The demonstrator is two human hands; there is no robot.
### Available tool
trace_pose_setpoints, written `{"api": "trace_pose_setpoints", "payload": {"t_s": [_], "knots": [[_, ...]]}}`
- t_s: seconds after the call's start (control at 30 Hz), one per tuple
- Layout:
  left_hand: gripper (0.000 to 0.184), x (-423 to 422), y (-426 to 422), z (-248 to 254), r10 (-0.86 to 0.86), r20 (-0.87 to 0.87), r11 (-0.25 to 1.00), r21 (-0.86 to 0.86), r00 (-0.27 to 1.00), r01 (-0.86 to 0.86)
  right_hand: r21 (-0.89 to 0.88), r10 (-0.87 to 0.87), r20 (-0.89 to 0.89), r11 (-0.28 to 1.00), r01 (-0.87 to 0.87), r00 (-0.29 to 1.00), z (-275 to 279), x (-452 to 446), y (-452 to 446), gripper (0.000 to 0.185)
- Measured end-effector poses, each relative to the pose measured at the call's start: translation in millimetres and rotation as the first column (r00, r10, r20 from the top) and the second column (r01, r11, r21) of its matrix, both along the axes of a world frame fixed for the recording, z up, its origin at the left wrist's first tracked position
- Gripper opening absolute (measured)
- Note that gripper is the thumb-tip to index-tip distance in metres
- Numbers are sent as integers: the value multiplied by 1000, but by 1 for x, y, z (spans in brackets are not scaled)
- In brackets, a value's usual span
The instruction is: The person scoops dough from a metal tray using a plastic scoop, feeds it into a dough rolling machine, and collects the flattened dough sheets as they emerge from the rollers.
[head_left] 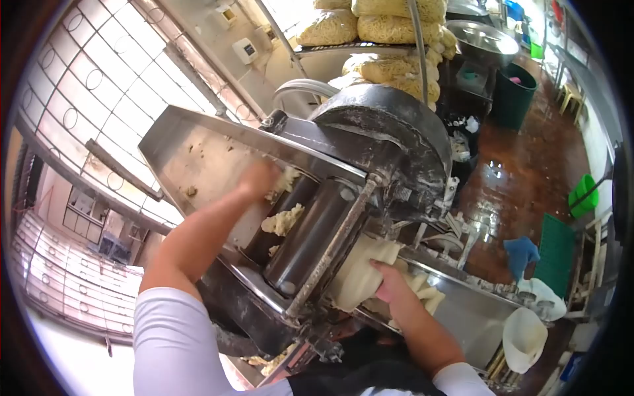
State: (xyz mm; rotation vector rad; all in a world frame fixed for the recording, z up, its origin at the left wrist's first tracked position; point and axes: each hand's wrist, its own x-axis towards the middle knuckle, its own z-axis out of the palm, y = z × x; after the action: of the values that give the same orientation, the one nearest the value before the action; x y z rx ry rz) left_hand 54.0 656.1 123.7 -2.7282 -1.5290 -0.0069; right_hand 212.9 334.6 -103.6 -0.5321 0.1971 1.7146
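My left hand [259, 179] is over the metal feed tray [211, 165] of a dough roller machine, blurred by motion. Beside its fingers is a lump of dough [288, 177]; whether they grip it I cannot tell. Another rough dough piece [284, 221] lies against the dark steel roller [310, 234]. Below the rollers, a pale dough sheet [356, 277] comes out of the machine. My right hand [391, 282] pinches the sheet's edge, thumb on top and the other fingers hidden.
The machine's large round guard [389, 125] rises ahead. Under my right arm is a steel tray [469, 317] with folded dough strips [426, 294]. Bagged noodles [389, 30] fill a rack behind. A white container [525, 336] stands at right; the wet floor [515, 171] holds a dark green bin [514, 99].
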Motion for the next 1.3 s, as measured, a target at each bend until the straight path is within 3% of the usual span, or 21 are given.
{"api": "trace_pose_setpoints", "payload": {"t_s": [0.23, 0.27, 0.3, 0.33, 0.37, 0.4, 0.47, 0.5, 0.63, 0.7, 0.77, 0.83, 0.93, 0.97, 1.07, 1.1, 1.13, 1.17, 1.2, 1.23, 1.3], "knots": [[27, 35, -142, 11, 120, 390, 976, -216, 913, -36, -12, -66, 18, 998, 66, 998, 8, 16, -34, 49], [25, 18, -115, 1, -255, 220, 967, 76, 942, 244, -17, -87, 28, 996, 87, 996, -2, 17, -38, 46], [24, 1, -82, -8, -552, -34, 788, 305, 833, 535, -16, -104, 46, 994, 105, 993, -10, 21, -42, 44], [25, 11, -107, 23, -156, 308, 987, 9, 938, 161, -15, -98, 57, 995, 99, 994, -14, 26, -46, 46], [28, 22, -134, 55, 326, 572, 940, -283, 753, -192, -14, -94, 63, 995, 95, 994, -18, 28, -52, 48], [29, 10, -132, 69, 508, 681, 852, -487, 527, -192, -18, -91, 65, 996, 92, 994, -22, 29, -60, 51], [30, -6, -157, 89, 366, 728, 930, -271, 580, -247, -40, -91, 97, 995, 95, 991, -29, 33, -76, 50], [28, -17, -165, 104, 531, 766, 845, -510, 363, -160, -39, -85, 117, 995, 90, 990, -31, 37, -82, 49], [22, -64, -216, 126, 471, 867, 881, -451, 165, -146, -140, -68, 127, 986, 86, 990, -73, 39, -96, 41], [18, -99, -243, 132, 437, 896, 899, -432, 75, -73, -175, -41, 325, 979, 103, 945, -99, 38, -106, 47], [17, -141, -265, 128, 406, 913, 908, -407, -33, -102, -209, 50, 605, 973, 99, 794, -104, 48, -121, 52], [18, -183, -286, 118, 395, 912, 883, -409, -105, -229, -253, 190, 870, 964, 81, 455, -85, 63, -143, 56], [21, -279, -301, 73, 420, 891, 791, -453, -173, -411, -573, 591, 806, 779, 253, 5, -72, 76, -159, 65], [20, -304, -309, 48, 432, 878, 736, -476, -208, -482, -542, 528, 840, 796, 271, 128, -77, 76, -164, 68], [24, -433, -337, -88, 696, 705, 606, -680, -139, -412, -425, 300, 888, 824, 374, 349, -121, 59, -165, 75], [25, -453, -362, -140, 763, 560, 640, -586, 322, -496, -373, 236, 911, 823, 428, 339, -155, 47, -160, 75], [18, -415, -383, -151, 956, 285, 240, -896, -69, -374, -370, 237, 917, 805, 464, 319, -173, 39, -155, 72], [27, -413, -409, -175, 947, 45, 163, -920, 319, -356, -366, 240, 924, 786, 498, 299, -189, 32, -150, 70], [26, -389, -418, -190, 802, -332, -76, -881, 496, -467, -409, 308, 911, 750, 519, 273, -198, 28, -148, 66], [25, -381, -438, -217, 632, -464, -183, -868, 621, -462, -443, 302, 891, 741, 505, 339, -189, 28, -148, 64], [21, -322, -467, -200, 112, 41, 315, -949, 993, 4, -490, 209, 809, 758, 432, 550, -129, 35, -145, 59]]}}
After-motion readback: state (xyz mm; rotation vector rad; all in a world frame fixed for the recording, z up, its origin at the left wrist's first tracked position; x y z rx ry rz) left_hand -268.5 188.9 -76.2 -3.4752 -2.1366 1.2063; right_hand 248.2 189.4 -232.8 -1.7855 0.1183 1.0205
